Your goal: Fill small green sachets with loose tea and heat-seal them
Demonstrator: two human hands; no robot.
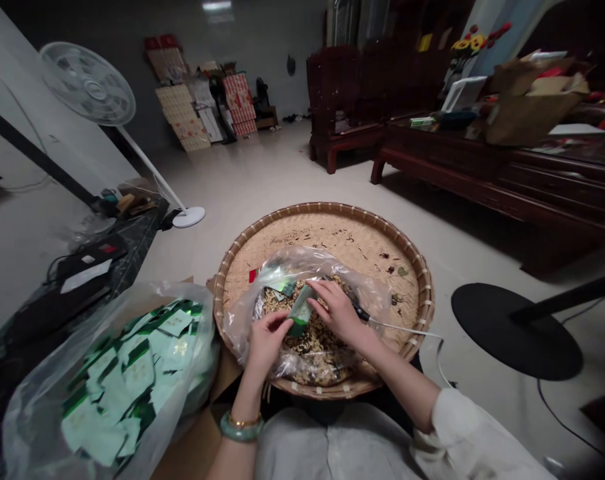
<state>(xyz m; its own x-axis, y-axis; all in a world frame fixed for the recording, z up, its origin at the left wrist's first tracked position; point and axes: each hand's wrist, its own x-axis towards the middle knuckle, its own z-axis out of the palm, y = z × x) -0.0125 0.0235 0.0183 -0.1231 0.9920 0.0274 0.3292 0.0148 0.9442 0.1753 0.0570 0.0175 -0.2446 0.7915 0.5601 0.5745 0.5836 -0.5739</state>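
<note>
My left hand [268, 340] pinches the lower left edge of a small green packet [301, 308]. At the packet's upper right, my right hand [335, 307] has its fingertips closed on it. Beneath both hands lies an opened clear plastic bag [242, 320] filled with a loose dry mix [309, 350] of pale and dark bits. More green packets [281, 287] rest on the mix behind my left hand. Beside my right hand is a small black device [361, 312] with a white cable [407, 328], partly hidden. The bag sits in a round woven bamboo tray [322, 208].
At the left stands a large plastic bag [27, 407] of many green and pale packets [139, 377]. A white fan [88, 83] is behind it. A black round base [515, 330] stands on the floor at right, near a dark wooden table [482, 170].
</note>
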